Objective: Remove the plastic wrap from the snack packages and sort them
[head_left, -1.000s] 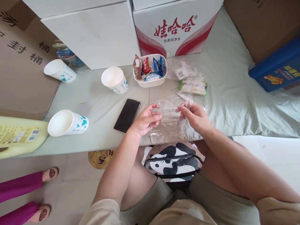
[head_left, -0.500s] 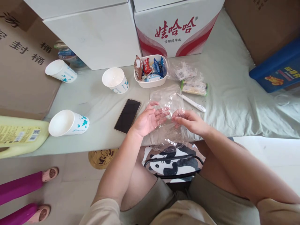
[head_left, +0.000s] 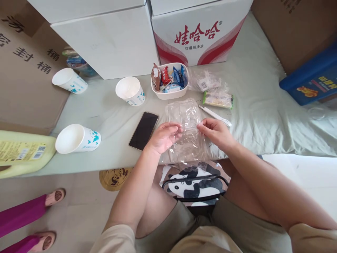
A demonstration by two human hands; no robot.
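Observation:
A clear plastic bag, crinkled and shiny, lies in front of me between my hands, its near end hanging over the table edge. My left hand is at its left side, fingers curled and thumb closed against them on the thin film. From the right, my right hand pinches the bag's edge between thumb and forefinger. Just beyond my right hand lies a white pen-shaped cutter. A black phone rests to the left of my left hand.
A white tub of wrapped snacks stands by a white carton. Wrapped packets lie beside it. Paper cups and a yellow jug are left, a blue container right. Another person's feet show below left.
My left hand's spread fingers have curled inward and come out from behind the film. My right hand has shifted slightly right. The bag now lies flatter between them.

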